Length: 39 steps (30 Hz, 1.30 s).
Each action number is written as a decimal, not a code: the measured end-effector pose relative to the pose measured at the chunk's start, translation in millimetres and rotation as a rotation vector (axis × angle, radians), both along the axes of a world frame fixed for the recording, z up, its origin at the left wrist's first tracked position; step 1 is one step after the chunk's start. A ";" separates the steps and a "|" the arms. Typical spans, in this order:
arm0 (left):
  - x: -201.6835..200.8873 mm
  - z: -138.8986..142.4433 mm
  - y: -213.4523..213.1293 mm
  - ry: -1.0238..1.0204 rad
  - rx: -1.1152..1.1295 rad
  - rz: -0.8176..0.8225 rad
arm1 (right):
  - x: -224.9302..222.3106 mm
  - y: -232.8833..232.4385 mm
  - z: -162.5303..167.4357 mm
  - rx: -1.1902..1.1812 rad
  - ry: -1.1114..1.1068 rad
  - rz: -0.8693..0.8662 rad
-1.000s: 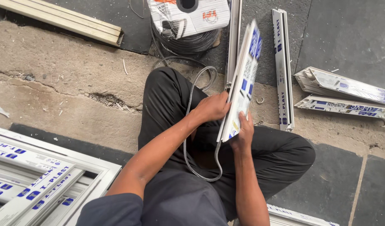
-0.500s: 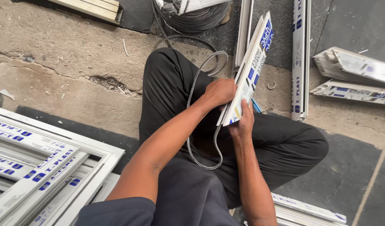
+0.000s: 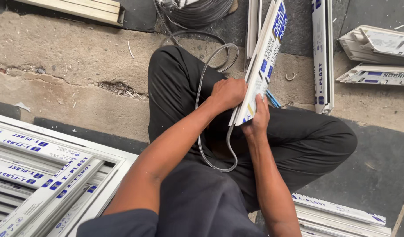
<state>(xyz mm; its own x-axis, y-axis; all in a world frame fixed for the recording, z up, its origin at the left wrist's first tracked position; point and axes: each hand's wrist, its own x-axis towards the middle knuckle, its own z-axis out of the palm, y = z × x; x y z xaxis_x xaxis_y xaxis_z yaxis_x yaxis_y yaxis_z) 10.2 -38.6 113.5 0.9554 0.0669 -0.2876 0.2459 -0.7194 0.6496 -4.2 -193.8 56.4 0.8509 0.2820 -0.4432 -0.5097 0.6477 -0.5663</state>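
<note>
I sit on the floor with my legs folded, in black trousers. A long white plastic window profile (image 3: 264, 61) with blue markings slants up from my lap. My right hand (image 3: 257, 119) grips its lower end from underneath. My left hand (image 3: 227, 93) is closed against the profile's left edge, pressing a grey rubber gasket strip (image 3: 201, 109) there. The strip loops down over my lap and arcs up over my left knee toward a coil (image 3: 194, 12) at the top.
White window frames (image 3: 39, 171) lie stacked at the lower left. More white profiles lie at the top right (image 3: 321, 52), far right (image 3: 377, 44) and lower right (image 3: 338, 213). A pale bar (image 3: 75, 8) lies at the top left on cracked concrete.
The view has shifted so the profile and my hands sit higher in frame. My hands keep their hold on the profile's lower end, and the gasket loop has changed shape slightly.
</note>
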 end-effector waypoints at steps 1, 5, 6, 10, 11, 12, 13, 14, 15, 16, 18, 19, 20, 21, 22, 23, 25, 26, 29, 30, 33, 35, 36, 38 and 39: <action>1.2 -0.8 -0.2 -0.014 0.000 -0.007 | -0.8 0.6 1.0 0.008 -0.005 -0.008; 5.2 -6.7 -0.3 -0.082 0.008 0.015 | -4.1 1.1 7.9 0.000 -0.003 0.015; 5.7 -8.1 0.1 -0.107 0.016 0.024 | -4.6 1.4 9.7 -0.009 -0.002 0.026; 7.4 -11.9 1.3 -0.021 -0.016 0.042 | -4.5 2.7 15.6 0.011 -0.079 0.080; 7.7 -12.7 1.1 -0.035 -0.014 0.054 | -4.7 2.7 17.0 0.000 -0.081 0.085; 7.8 -13.5 0.7 -0.051 -0.011 0.065 | -4.5 2.9 18.2 -0.012 -0.086 0.088; 8.1 -14.5 0.4 -0.025 -0.028 0.062 | -4.3 3.2 19.4 -0.014 -0.074 0.087; 8.1 -15.6 0.0 0.005 -0.048 0.060 | -4.8 3.1 20.8 -0.020 -0.058 0.087; 8.1 -17.0 -0.5 0.036 -0.070 0.063 | -5.0 3.3 21.8 -0.027 -0.041 0.090; 7.7 -18.3 -0.9 0.016 -0.065 0.075 | -5.3 3.6 22.9 -0.023 -0.050 0.090; 8.2 -21.0 -1.0 -0.023 -0.054 0.099 | -5.1 4.4 24.2 -0.013 -0.068 0.090; 8.9 -22.2 -0.7 -0.009 -0.075 0.111 | -4.8 4.6 24.5 -0.015 -0.059 0.087; 9.7 -22.9 -0.2 0.007 -0.094 0.118 | -4.8 5.0 24.3 -0.015 -0.050 0.079; 11.1 -23.2 0.0 0.021 -0.114 0.125 | -4.7 4.8 24.1 -0.016 -0.042 0.070; 12.8 -23.1 0.7 0.002 -0.112 0.126 | -4.6 5.1 23.3 -0.024 -0.057 0.082; 14.4 -22.7 1.1 -0.014 -0.110 0.124 | -5.2 5.0 22.5 -0.034 -0.070 0.090; 17.2 -21.7 2.0 -0.024 -0.114 0.120 | -6.6 5.1 20.3 -0.048 -0.087 0.103; 17.9 -21.7 2.5 -0.019 -0.117 0.115 | -7.5 4.7 19.3 -0.049 -0.094 0.105; 20.0 -26.1 3.0 -0.039 -0.122 0.108 | -7.7 2.9 17.1 -0.042 -0.106 0.112; 21.0 -29.5 3.0 -0.050 -0.119 0.104 | -6.8 2.3 16.5 -0.033 -0.108 0.112; 24.3 -44.8 -4.3 -0.058 -0.213 0.203 | -1.7 -4.5 15.9 -0.005 -0.046 0.112; 28.9 -56.0 -13.0 0.012 -0.540 0.251 | 1.1 -8.8 14.2 0.072 0.041 0.088; 30.6 -60.9 -17.9 0.053 -0.708 0.279 | 1.7 -11.0 13.3 0.105 0.086 0.079; 32.2 -66.2 -25.9 0.101 -1.127 0.249 | 1.1 -15.3 12.8 0.043 0.024 0.138; 33.5 -67.3 -28.8 0.125 -1.339 0.228 | 2.6 -17.7 13.8 0.010 -0.012 0.167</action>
